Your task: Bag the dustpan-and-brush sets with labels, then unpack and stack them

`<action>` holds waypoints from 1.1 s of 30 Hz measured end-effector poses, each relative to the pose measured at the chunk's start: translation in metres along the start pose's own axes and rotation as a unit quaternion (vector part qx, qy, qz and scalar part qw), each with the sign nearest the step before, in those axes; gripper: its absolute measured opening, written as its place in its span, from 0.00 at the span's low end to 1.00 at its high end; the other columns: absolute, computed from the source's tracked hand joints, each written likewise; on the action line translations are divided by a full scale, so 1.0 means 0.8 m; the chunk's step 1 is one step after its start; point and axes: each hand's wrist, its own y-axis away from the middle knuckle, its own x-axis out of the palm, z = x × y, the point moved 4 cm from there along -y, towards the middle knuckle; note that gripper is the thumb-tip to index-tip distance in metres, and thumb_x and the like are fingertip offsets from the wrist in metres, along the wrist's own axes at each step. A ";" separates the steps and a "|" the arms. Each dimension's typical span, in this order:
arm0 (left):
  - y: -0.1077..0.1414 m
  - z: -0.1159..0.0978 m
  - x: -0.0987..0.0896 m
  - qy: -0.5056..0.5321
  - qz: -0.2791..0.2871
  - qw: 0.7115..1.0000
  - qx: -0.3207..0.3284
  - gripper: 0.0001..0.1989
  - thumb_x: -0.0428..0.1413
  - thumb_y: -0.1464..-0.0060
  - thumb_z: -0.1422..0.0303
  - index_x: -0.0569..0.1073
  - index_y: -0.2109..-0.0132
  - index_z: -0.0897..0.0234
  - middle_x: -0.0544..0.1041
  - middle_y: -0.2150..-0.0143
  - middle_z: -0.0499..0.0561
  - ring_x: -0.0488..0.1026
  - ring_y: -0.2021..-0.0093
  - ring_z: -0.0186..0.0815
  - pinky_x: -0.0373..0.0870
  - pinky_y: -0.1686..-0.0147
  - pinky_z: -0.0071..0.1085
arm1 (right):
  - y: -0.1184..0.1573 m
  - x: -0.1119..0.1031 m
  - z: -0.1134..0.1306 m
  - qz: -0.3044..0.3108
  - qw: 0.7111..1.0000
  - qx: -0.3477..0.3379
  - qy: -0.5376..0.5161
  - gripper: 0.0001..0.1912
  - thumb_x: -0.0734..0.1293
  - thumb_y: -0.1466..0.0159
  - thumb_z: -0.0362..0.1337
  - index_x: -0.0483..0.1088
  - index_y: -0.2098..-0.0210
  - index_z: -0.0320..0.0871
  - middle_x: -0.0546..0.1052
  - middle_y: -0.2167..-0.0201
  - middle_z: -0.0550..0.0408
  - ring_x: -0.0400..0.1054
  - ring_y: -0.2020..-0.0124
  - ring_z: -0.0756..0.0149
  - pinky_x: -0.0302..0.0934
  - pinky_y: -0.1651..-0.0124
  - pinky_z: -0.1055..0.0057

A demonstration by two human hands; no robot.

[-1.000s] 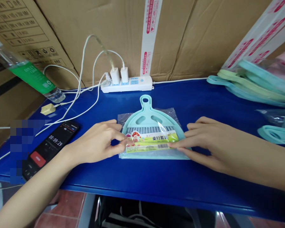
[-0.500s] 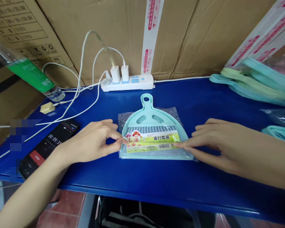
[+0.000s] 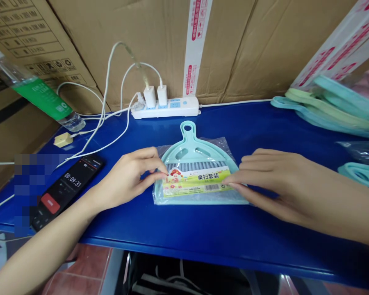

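Note:
A light-blue dustpan and brush set (image 3: 188,143) lies in a clear plastic bag on the blue table, its handle toward the back. Across its lower half runs a yellow-green printed label (image 3: 199,180). My left hand (image 3: 133,174) is at the label's left end, thumb and index finger almost together at its edge. At the other end, my right hand (image 3: 267,184) has its thumb and index fingertips pressed together on the label's right part. Whether the fingertips pinch the label or the bag over it is too small to tell.
A phone (image 3: 67,190) showing a timer lies left, near a tilted bottle (image 3: 41,96) and white cables. A power strip (image 3: 166,108) stands behind, against cardboard boxes (image 3: 233,49). More bagged dustpans (image 3: 332,110) are piled at the right on the blue table (image 3: 184,237).
My left fingertips have moved slightly up along the label's left end. My right fingertips have shifted a little left and up. The dustpan's handle has tilted slightly left.

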 end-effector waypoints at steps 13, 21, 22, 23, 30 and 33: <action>0.008 -0.034 0.038 -0.165 -0.042 0.976 0.137 0.21 0.40 0.30 0.62 0.75 0.53 0.65 0.72 0.66 0.51 0.69 0.67 0.34 0.67 0.70 0.29 | -0.006 0.038 0.015 -0.009 0.996 -0.073 0.042 0.17 0.55 0.28 0.32 0.75 0.54 0.41 0.77 0.68 0.53 0.68 0.66 0.61 0.59 0.61 0.65; -0.001 -0.036 0.050 -0.202 0.030 0.973 0.111 0.23 0.36 0.30 0.62 0.74 0.47 0.60 0.70 0.66 0.50 0.69 0.68 0.35 0.69 0.72 0.29 | -0.005 0.036 0.018 -0.014 0.995 -0.065 0.069 0.13 0.59 0.32 0.30 0.76 0.60 0.42 0.78 0.69 0.53 0.69 0.67 0.61 0.61 0.62 0.65; -0.002 -0.037 0.050 -0.207 0.035 0.972 0.107 0.22 0.36 0.30 0.62 0.74 0.47 0.60 0.70 0.66 0.51 0.69 0.68 0.35 0.69 0.72 0.29 | -0.005 0.037 0.018 -0.014 0.995 -0.066 0.070 0.12 0.60 0.32 0.30 0.76 0.60 0.42 0.77 0.70 0.53 0.69 0.67 0.61 0.61 0.63 0.65; -0.003 -0.039 0.051 -0.211 0.036 0.971 0.103 0.22 0.37 0.30 0.63 0.74 0.47 0.61 0.70 0.66 0.51 0.69 0.69 0.35 0.70 0.72 0.30 | -0.006 0.038 0.019 -0.013 0.995 -0.066 0.070 0.12 0.60 0.32 0.30 0.76 0.60 0.42 0.77 0.70 0.53 0.69 0.68 0.61 0.60 0.64 0.65; -0.004 -0.043 0.053 -0.208 0.033 0.973 0.100 0.21 0.39 0.31 0.65 0.75 0.48 0.62 0.68 0.67 0.51 0.69 0.69 0.35 0.69 0.72 0.30 | -0.006 0.042 0.022 -0.015 0.994 -0.068 0.082 0.12 0.60 0.34 0.29 0.76 0.60 0.40 0.76 0.71 0.53 0.68 0.68 0.61 0.61 0.64 0.65; -0.004 -0.041 0.052 -0.203 0.034 0.974 0.093 0.21 0.39 0.31 0.64 0.75 0.48 0.61 0.68 0.67 0.51 0.68 0.68 0.36 0.68 0.70 0.31 | -0.006 0.039 0.023 -0.015 0.995 -0.068 0.078 0.14 0.60 0.36 0.26 0.76 0.59 0.41 0.76 0.70 0.52 0.68 0.68 0.62 0.61 0.64 0.66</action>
